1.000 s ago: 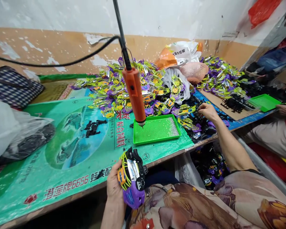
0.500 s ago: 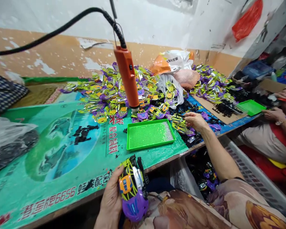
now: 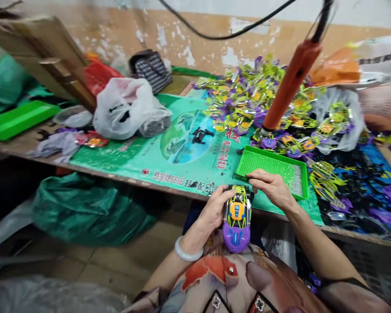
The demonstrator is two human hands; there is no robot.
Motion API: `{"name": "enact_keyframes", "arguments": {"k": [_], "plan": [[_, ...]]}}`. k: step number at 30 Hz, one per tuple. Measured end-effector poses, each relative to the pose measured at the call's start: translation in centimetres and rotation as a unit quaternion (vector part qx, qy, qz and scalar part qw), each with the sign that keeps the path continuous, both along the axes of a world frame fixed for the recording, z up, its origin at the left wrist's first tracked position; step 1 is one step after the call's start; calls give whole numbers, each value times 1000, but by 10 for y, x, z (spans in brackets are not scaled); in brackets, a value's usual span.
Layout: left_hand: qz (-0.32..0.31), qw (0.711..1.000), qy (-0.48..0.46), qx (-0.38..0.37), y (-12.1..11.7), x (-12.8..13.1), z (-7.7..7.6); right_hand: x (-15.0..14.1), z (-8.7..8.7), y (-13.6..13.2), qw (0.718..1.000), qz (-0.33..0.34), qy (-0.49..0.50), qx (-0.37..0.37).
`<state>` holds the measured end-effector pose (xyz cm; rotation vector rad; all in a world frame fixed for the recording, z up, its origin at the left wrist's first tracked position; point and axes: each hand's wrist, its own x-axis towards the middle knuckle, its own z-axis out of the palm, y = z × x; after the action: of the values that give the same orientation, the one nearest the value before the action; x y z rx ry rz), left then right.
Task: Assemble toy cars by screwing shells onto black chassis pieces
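Bench: we see a long table (image 3: 32,145) against the wall, its middle covered by a green printed sheet (image 3: 150,152) with red lettering near the front edge.
Wall: tan lower half with peeling paint (image 3: 169,39), a black cable crossing it.
Left end: a white bag (image 3: 124,106), a checked bag (image 3: 151,69) behind it, a flat green tray (image 3: 18,119) and some boards leaning at the far left.
Under the bench: a big green sack (image 3: 91,208) on a tiled floor.
Right side: we've got a heap of yellow-and-purple car shells (image 3: 247,93) at the back, black parts (image 3: 355,174) in front of them, and a small cluster of black bits (image 3: 200,134) on the sheet.
Driver: an orange screwdriver (image 3: 288,84) hangs tilted, tip down just behind the mesh tray (image 3: 267,163).
Car: a toy car (image 3: 237,213) sits at the front edge of the bench, above the lap, roof up.
Axis: its long axis runs away from us; purple end toward the body, black end toward the mesh tray.
Left hand: our left hand (image 3: 213,211) grips the car's left flank, fingers curled onto it.
Right hand: our right hand (image 3: 270,187) is at the far end of the car, fingertips pinched narrow there; whether it holds a small piece, we cannot tell.
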<state>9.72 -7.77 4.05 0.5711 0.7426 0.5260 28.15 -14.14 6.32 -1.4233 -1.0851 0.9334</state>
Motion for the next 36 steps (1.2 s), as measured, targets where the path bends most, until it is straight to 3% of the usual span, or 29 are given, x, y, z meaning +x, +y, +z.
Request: {"name": "enact_keyframes", "arguments": {"k": [7, 15, 25, 27, 31, 33, 36], "plan": [[23, 999, -6, 29, 2, -8, -12, -17, -12, 8, 993, 66, -82, 58], [37, 997, 7, 62, 1, -5, -15, -28, -18, 7, 985, 30, -151, 78], [43, 997, 20, 56, -3, -4, -17, -31, -19, 3, 935, 17, -313, 169], [37, 996, 27, 70, -4, -4, -18, -32, -17, 1, 940, 18, -300, 159], [40, 986, 79, 143, -7, -4, -15, -36, -13, -5, 977, -9, -182, 106], [46, 977, 113, 172, -11, -3, -12, -35, -14, -9, 988, -24, -138, 64], [38, 970, 143, 194, -14, -2, -7, -29, -18, -11, 998, 9, -59, -24]]}}
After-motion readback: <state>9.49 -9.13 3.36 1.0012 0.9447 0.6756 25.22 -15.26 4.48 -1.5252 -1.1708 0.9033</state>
